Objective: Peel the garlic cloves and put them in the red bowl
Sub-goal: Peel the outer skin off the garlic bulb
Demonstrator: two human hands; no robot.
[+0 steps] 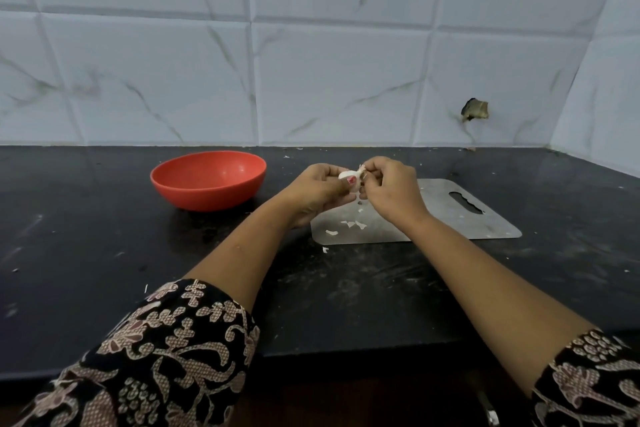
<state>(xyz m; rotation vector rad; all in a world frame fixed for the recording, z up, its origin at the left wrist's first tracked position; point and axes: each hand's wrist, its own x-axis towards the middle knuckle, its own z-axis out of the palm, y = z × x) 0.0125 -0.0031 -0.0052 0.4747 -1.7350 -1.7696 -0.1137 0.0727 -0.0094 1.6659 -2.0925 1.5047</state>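
A white garlic bulb is held above the counter between both hands. My left hand grips it from the left, thumb on top. My right hand pinches its papery tip from the right. The red bowl stands on the black counter to the left of my hands, and I see nothing inside it. Small white skin scraps lie on the steel cutting board below my hands.
The black counter runs to a tiled wall at the back and on the right. One skin scrap lies just off the board's front edge. The board's handle slot is to the right of my hands.
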